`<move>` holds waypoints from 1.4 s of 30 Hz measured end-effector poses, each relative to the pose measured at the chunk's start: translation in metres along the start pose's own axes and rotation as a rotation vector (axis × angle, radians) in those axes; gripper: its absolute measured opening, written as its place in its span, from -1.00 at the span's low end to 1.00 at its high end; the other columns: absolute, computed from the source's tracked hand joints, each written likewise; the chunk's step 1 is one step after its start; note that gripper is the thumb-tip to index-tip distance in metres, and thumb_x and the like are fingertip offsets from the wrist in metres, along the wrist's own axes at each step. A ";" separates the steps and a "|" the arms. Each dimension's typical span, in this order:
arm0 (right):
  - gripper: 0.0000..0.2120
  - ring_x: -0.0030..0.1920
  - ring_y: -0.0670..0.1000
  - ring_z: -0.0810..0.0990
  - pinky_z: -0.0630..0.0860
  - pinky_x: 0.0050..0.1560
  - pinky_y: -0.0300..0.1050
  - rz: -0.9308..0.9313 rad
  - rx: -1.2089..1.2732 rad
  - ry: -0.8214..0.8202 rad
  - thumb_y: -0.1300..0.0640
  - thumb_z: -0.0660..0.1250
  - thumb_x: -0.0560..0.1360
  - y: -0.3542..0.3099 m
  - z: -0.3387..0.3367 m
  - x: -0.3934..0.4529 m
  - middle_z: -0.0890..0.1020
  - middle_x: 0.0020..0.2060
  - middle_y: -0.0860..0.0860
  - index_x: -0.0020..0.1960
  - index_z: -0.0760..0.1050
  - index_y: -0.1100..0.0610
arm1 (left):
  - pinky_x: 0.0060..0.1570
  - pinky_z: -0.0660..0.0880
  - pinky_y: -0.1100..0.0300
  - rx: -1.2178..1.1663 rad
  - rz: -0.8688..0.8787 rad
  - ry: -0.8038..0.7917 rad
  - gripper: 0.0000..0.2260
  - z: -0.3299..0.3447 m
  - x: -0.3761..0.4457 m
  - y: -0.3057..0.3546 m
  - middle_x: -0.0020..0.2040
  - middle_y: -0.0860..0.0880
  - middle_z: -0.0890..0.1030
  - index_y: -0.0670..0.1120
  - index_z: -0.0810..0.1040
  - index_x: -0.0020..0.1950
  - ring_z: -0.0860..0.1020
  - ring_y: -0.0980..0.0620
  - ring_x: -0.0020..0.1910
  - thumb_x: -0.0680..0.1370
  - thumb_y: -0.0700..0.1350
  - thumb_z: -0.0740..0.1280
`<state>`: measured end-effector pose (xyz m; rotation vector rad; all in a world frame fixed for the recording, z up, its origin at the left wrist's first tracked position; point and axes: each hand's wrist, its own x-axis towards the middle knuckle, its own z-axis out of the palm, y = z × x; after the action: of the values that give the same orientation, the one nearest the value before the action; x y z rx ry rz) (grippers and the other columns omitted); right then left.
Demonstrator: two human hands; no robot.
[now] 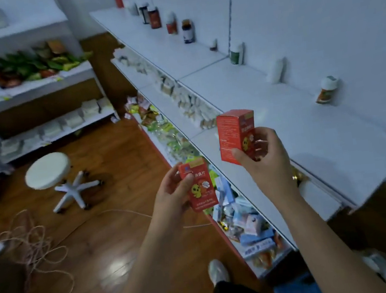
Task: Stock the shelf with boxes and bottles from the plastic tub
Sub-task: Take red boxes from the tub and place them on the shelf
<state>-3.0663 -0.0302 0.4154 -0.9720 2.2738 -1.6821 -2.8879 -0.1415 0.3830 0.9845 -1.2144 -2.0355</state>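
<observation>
At the bottom of the frame I see a shoe on the wooden floor, with both forearms rising from the lower edge toward the middle. My left hand, just below frame centre, grips a red box with a yellow cartoon figure on its front; the thumb lies across the front face and the fingers wrap behind. Slightly higher and to the right, my right hand holds a second red box upright, thumb on its lower front and fingers curled round its far side. This box is in the air over the front edge of the white top shelf, not touching it. Below that shelf, the lower tiers in the centre of the frame are crowded with small packets, too blurred to read. To the left of centre stands a white round stool on a five-legged base, and a loose pale cord coils at lower left. Further back, bottles stand spaced along the shelf's rear wall, running toward the upper middle of the frame. I can't find the plastic tub.
</observation>
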 end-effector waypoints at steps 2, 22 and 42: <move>-0.48 0.03 -0.10 0.60 0.60 0.04 -0.08 -0.019 0.016 -0.031 -0.10 0.53 0.39 -0.003 0.031 0.027 0.58 0.09 -0.04 0.25 0.41 0.00 | 0.08 0.61 -0.12 0.001 0.031 0.037 -0.61 -0.012 0.025 0.019 0.18 -0.04 0.65 0.11 0.52 0.29 0.67 -0.08 0.08 0.47 -0.04 0.46; -0.45 0.01 -0.11 0.61 0.54 -0.04 -0.25 -0.047 0.099 -0.176 -0.12 0.52 0.38 -0.035 0.294 0.305 0.59 0.11 -0.06 0.27 0.41 0.00 | 0.10 0.60 -0.16 0.042 0.095 0.188 -0.54 -0.118 0.317 0.169 0.23 -0.02 0.61 0.12 0.45 0.38 0.66 -0.06 0.12 0.51 -0.03 0.46; -0.49 0.01 -0.12 0.60 0.52 -0.04 -0.27 0.065 -0.026 0.125 -0.05 0.55 0.39 -0.109 0.584 0.539 0.57 0.14 -0.05 0.22 0.38 -0.06 | 0.08 0.62 -0.08 0.087 0.037 -0.130 -0.50 -0.276 0.686 0.368 0.25 0.00 0.60 0.17 0.43 0.41 0.66 -0.03 0.10 0.49 0.01 0.44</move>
<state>-3.1631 -0.8263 0.4380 -0.8100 2.3836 -1.7362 -3.0168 -0.9567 0.4186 0.8740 -1.3892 -2.0593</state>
